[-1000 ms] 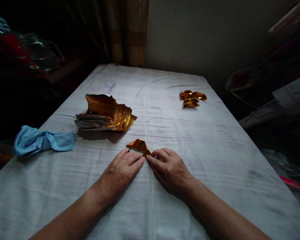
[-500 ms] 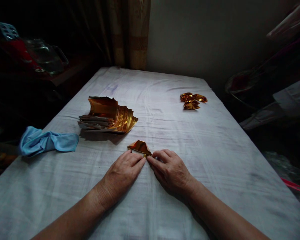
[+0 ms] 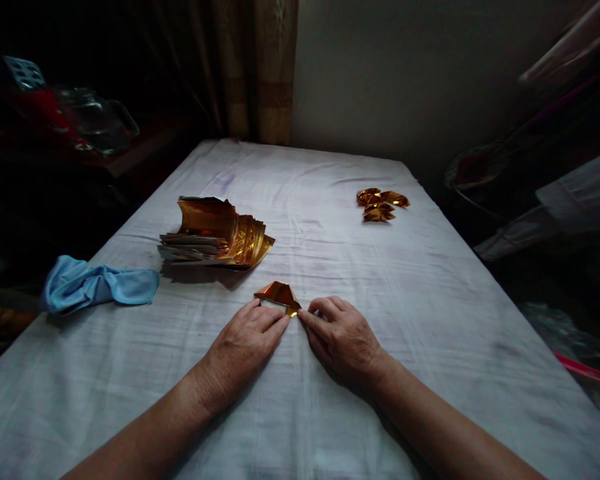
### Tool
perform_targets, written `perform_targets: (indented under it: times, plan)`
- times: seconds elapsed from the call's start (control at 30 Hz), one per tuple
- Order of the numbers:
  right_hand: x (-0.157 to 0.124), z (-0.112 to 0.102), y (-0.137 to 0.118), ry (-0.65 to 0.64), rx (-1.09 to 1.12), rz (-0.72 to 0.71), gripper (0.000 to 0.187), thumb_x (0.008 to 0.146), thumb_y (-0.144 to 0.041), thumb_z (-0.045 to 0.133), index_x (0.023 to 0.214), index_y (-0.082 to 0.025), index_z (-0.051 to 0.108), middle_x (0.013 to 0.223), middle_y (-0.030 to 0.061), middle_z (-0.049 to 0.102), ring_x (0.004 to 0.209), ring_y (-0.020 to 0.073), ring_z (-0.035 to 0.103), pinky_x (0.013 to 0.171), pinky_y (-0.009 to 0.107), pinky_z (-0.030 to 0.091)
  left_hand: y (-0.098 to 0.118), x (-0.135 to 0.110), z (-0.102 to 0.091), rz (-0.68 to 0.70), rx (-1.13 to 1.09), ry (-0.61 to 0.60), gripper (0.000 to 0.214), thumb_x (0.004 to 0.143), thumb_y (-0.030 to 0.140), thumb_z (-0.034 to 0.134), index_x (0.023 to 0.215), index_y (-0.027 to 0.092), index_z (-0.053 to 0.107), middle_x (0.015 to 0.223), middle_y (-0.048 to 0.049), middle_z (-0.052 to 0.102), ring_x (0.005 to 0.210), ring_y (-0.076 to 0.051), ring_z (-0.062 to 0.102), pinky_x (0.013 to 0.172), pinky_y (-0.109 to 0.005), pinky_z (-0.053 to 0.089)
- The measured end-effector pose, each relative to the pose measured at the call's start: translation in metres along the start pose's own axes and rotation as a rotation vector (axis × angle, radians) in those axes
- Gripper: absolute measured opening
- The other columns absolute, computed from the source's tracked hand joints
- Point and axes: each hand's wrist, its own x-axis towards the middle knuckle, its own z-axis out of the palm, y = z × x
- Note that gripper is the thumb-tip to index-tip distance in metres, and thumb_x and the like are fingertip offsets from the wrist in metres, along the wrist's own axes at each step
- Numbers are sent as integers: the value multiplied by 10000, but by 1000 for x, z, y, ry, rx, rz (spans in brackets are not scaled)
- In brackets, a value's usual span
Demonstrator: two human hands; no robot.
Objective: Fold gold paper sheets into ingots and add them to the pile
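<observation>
A grey wall (image 3: 380, 80) is rising beyond the far edge of your table (image 3: 405, 287), whose top is wearing a creased white cover. A patterned curtain (image 3: 275, 67) is hanging to the left of the bare stretch of wall. On the table, left of centre, a stack (image 3: 215, 233) of gold sheets is lying, some curling upward and others fanning out toward the right. Left of it and nearer you, a crumpled blue cloth (image 3: 103, 283) is resting by the left edge. Off the table, in the dark at far left, a glass jug (image 3: 97, 120) is standing with its handle facing right.

Your left hand (image 3: 250, 337) and right hand (image 3: 343, 340) are reaching in from the near side, backs up, with a small gap between them. Well beyond your right hand, three gold pieces (image 3: 379, 213) are sitting in a cluster.

Smallest of all, the paper (image 3: 277, 292), gold and partly folded, is lying just ahead of your left fingers, nearer you than the stack. Your left fingertips are touching its near side, thumb and fingers spreading along it; your right grip is looking narrow, its tips gathering at the right corner. Your hands are hiding their undersides, so I cannot tell whether either grip is pinching or only pressing.
</observation>
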Motion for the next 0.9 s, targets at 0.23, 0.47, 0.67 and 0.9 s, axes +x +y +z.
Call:
perform_targets:
  times: [0.23,0.47,0.67,0.9]
  plan:
    - [-2,3,0,18,-14,5,246,961,-197,494,1116,-153,681,970,100,642,866,220,533,794,365,463,0,-2,2,13,26,15,306,1000,91,415,1219,149,621,1147,-74,702,1087,-187,645,1109,-426,415]
    - [-2,3,1,-17,-45,-71,290,953,-241,538,1218,-214,651,1020,84,637,895,218,520,800,361,420,1,2,1,28,57,34,277,1005,99,411,1140,141,649,1082,-70,719,1020,-191,664,1121,-431,377]
    - [-3,5,3,10,-33,-33,266,927,-226,557,1157,-208,689,1001,81,636,882,209,528,808,352,430,-6,1,0,101,68,46,240,1006,123,446,1102,147,665,1064,-60,724,1012,-191,660,1148,-443,356]
    - [-4,7,3,46,-88,-46,283,914,-220,550,1150,-209,705,1145,129,639,985,250,566,864,390,473,-14,-15,-9,144,85,180,186,990,150,497,997,177,681,1310,-84,648,1306,-254,519,1172,-465,343]
